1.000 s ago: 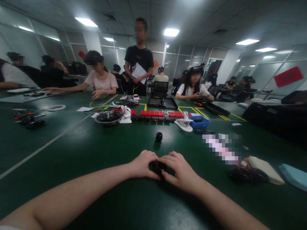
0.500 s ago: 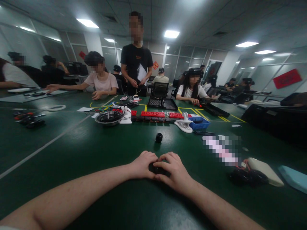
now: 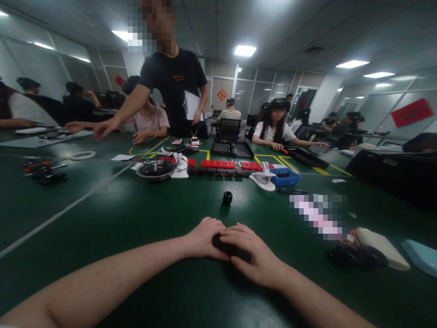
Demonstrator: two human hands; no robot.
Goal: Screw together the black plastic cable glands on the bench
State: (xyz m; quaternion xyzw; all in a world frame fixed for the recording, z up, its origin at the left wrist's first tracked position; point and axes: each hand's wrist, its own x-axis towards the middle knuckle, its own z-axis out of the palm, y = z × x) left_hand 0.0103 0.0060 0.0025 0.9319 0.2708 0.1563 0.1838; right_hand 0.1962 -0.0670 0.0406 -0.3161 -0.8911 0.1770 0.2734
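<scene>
At the near middle of the green table (image 3: 164, 291), a small black object (image 3: 223, 243) is between my two hands, mostly covered by fingers; its kind I cannot make out. My left hand (image 3: 205, 239) is closed round its left end. From the right, my right hand (image 3: 251, 250) curves over the object, fingers and thumb bent around it. Just beyond my hands a small black round part with a ridged side (image 3: 227, 197) stands upright on the table, touched by neither hand.
Across the table lie red power strips (image 3: 218, 164), a round dish with cables (image 3: 155, 169), a white clip (image 3: 263, 178) and a blue bin (image 3: 285, 176). Hand tools (image 3: 44, 171) lie left; a cream box (image 3: 380, 248) and black cable coil sit right. A standing person (image 3: 175, 86) leans over the far side.
My right hand has shifted slightly right and down along the black object, while my left hand stays nearly still. The standing person has leaned forward and stretched an arm to the left.
</scene>
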